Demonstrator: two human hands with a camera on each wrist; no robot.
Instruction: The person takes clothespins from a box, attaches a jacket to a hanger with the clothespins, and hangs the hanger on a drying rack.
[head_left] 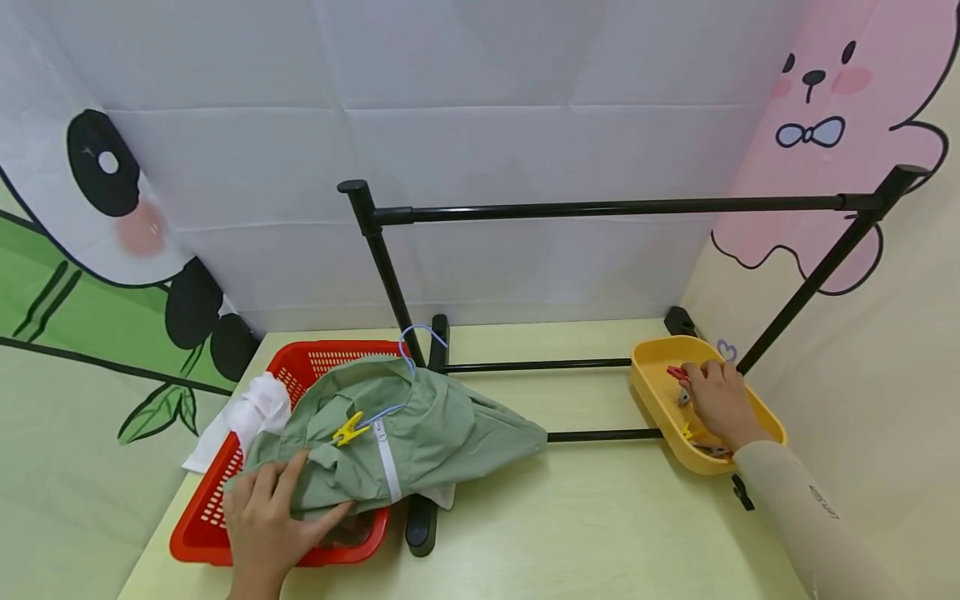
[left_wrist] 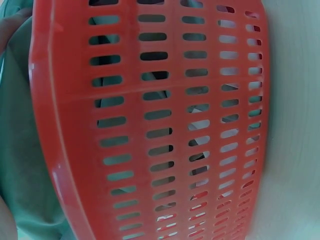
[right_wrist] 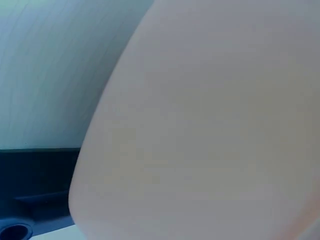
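Observation:
A green garment (head_left: 465, 425) with a white zipper lies over the red basket (head_left: 198, 533), a blue hanger (head_left: 405, 343) showing at its collar. One yellow clothespin (head_left: 349, 429) is on the fabric beside the hanger's lower end. My left hand (head_left: 262, 512) rests on the garment's near left part, fingers and thumb spread. Over at the right, my right hand (head_left: 722, 404) reaches into a yellow basket (head_left: 652, 417) and pinches a red clothespin (head_left: 678, 374) at its fingertips. The basket holds several other clothespins (head_left: 692, 432), partly covered by the hand.
A black rack stands on the table, its top bar (head_left: 600, 207) above both baskets and its left foot (head_left: 422, 525) beside the red basket. White cloth (head_left: 251, 412) hangs over the red basket's left rim. Patterned sheets cover the walls behind.

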